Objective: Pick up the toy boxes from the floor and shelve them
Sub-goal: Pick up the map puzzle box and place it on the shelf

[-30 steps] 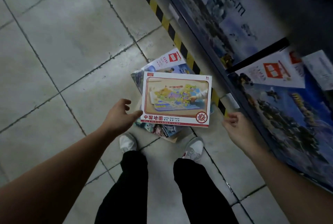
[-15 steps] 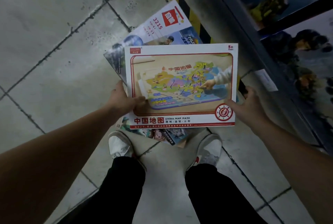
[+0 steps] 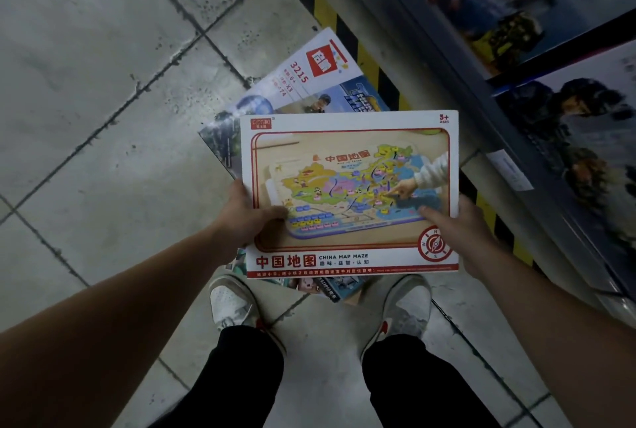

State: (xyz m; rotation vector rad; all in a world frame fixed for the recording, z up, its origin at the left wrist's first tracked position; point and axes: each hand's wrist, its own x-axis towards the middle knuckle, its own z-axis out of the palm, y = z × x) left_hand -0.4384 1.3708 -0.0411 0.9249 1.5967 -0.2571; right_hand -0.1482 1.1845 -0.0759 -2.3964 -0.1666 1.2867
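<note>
I hold the map puzzle box [image 3: 349,193] flat and face up between my 2 hands. My left hand [image 3: 246,217] grips its left edge, thumb pressed on the printed face and fingers curled out of sight beneath. My right hand [image 3: 461,231] grips the right edge the same way, thumb lying on the picture near the red compass mark.

The box is wide, thin and white, with a red rounded frame around a photo of a colourful wooden map board. Red Chinese characters and the words CHINA MAP MAZE run along the edge nearest me, and a 5+ age mark sits in the far right corner.

Beyond and under my hands more boxes lie on the tiled floor [image 3: 103,83], among them a white box [image 3: 309,80] marked 3215. To the right of my right hand runs yellow-and-black striped tape [image 3: 323,11] and a shelf [image 3: 457,59] with large boxes.
</note>
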